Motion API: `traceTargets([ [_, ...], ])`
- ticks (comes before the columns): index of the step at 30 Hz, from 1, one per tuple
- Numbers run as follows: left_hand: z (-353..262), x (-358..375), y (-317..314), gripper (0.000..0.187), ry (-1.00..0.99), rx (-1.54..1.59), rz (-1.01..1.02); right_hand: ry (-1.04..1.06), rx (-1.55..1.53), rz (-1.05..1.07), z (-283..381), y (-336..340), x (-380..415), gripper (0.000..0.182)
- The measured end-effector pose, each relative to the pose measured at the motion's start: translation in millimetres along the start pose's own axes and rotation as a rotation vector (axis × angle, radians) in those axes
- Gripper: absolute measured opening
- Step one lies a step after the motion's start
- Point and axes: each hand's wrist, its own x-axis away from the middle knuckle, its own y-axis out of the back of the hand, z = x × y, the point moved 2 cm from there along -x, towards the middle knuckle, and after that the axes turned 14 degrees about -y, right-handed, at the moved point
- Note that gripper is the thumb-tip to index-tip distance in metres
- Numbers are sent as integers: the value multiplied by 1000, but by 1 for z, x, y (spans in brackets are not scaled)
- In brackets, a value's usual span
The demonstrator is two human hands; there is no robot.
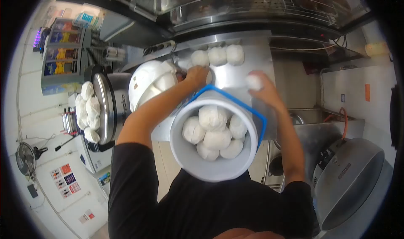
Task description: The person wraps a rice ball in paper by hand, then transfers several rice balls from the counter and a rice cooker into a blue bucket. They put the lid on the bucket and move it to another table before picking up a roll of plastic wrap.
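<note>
My right hand is curled around a round white wrapped bundle over the right part of the steel counter. On the left, my left hand has its fingers closed on another white bundle, only partly visible. Beyond it, a row of three white bundles sits on the counter. Close to my body, a white bucket with a blue handle holds several more white bundles. What the wrapping contains is hidden.
Left of my arm stands a white rounded container. A rice cooker has several white bundles by its lid. A glass display case runs along the back. At right are a sink and a large metal lid.
</note>
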Motion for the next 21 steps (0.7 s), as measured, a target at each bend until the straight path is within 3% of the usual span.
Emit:
traceTargets([
  [3,-14,8,28,65,62,111,-27,-86,-259,-114,52,35,36,63],
  [4,-14,6,27,65,42,97,25,-66,-293,-136,72,42,51,63],
  [7,-1,-7,-2,70,73,90,-78,25,-333,-203,129,53,107,61],
  [9,1,-9,9,75,52,80,-4,124,-275,-227,163,41,147,61],
  [12,-2,-1,49,84,-30,72,28,337,187,-173,210,4,189,61],
  [14,-16,30,107,93,-33,173,82,345,443,-222,218,-36,203,58],
  [18,-12,95,179,85,-56,422,-111,402,924,-449,195,-91,202,48],
  [20,-20,146,218,78,-72,441,-196,354,978,-434,178,-102,198,46],
  [21,-16,165,224,74,-130,366,-331,327,1002,-427,171,-105,197,45],
])
